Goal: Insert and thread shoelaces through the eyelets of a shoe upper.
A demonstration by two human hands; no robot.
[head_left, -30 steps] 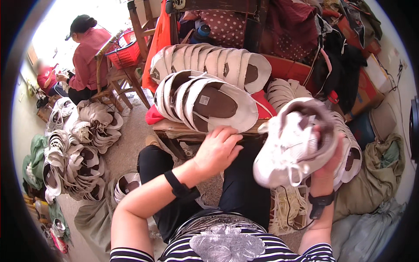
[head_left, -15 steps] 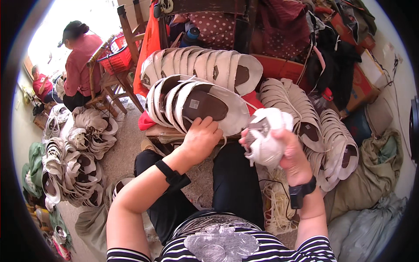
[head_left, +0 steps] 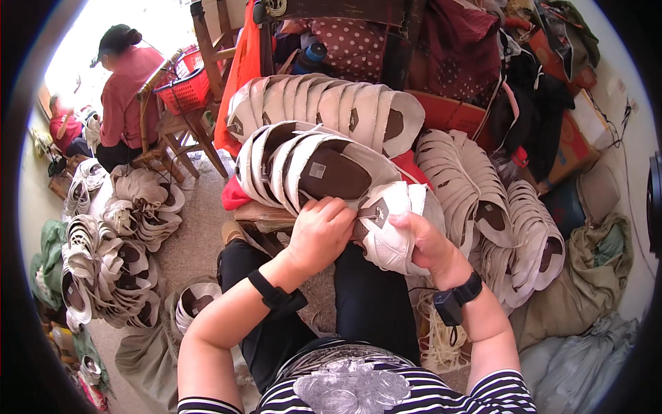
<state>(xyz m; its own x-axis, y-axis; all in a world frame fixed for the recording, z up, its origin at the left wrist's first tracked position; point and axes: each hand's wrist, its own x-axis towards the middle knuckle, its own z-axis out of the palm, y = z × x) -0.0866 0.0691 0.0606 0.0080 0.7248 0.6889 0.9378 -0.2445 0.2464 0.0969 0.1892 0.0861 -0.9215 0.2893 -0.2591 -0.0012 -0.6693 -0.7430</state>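
Centrally, a little above the middle of the frame, both hands meet on one white shoe upper [head_left: 393, 224]; the right hand [head_left: 420, 238] is closed around it from the right, thumb laid over its pale top and fingers wrapped behind, so the upper sits folded in that grasp; the left hand [head_left: 323, 231] comes in from the lower left with its fingers curled down, knuckles up, the fingertips pressed at the dark opening on the upper's left edge, though whether they pinch anything there cannot be told. Each wrist carries a black band; the forearms rise from the lower edge over a striped shirt [head_left: 414, 393] and dark trousers.

Just above the hands, touching or nearly touching the left knuckles, lies a fanned row of white uppers with brown insoles [head_left: 310, 169]; behind it, toward the upper centre, stands a second row of the same [head_left: 324, 107]; to the right of the held upper more stacked uppers [head_left: 510, 228] curve down toward the right side. At the left of the frame further heaps of uppers [head_left: 110, 262] lie on the floor; in the upper left a person in a pink top [head_left: 127, 90] sits turned away beside a wooden chair bearing a red basket [head_left: 185, 86].
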